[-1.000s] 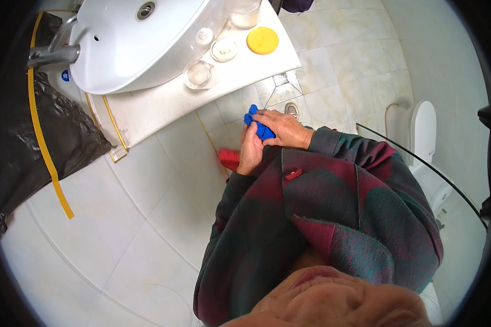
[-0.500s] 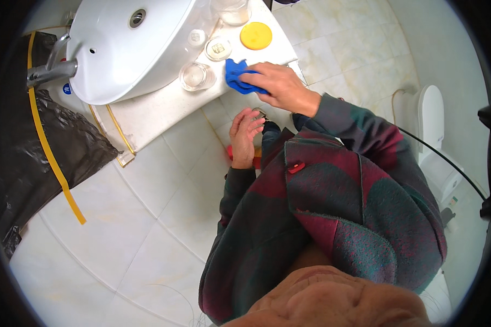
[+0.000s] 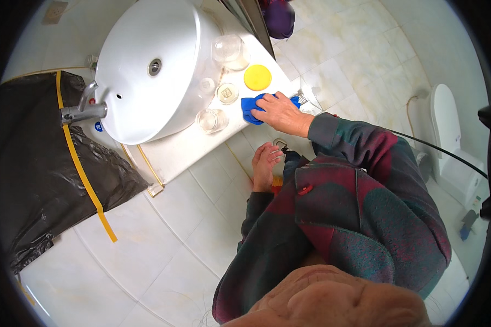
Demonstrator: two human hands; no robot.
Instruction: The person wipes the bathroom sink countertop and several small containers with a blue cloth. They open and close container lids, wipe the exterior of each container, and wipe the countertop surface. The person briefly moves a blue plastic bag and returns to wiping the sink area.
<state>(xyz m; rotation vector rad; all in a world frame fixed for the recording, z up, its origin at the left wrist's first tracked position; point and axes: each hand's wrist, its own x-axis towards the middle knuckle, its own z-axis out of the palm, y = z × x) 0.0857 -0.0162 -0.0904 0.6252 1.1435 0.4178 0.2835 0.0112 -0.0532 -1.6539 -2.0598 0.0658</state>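
My right hand presses a blue cloth onto the counter's front edge near its right corner, fingers bent over it. Part of the cloth shows beyond the knuckles. Just past the cloth lies a round yellow lid. To its left are a clear round piece with a pale square mark and a small clear glass jar. A larger clear container stands farther back. My left hand hangs in front of the counter, fingers loosely apart, holding nothing.
A white oval basin with a metal faucet occupies the white counter. Black plastic sheeting with a yellow strip hangs at left. A toilet stands at right. A dark upright panel rises behind the counter.
My right hand has slid the blue cloth rightward along the counter edge, nearer the corner. The whole view has shifted, showing more of the basin. My left hand stays empty.
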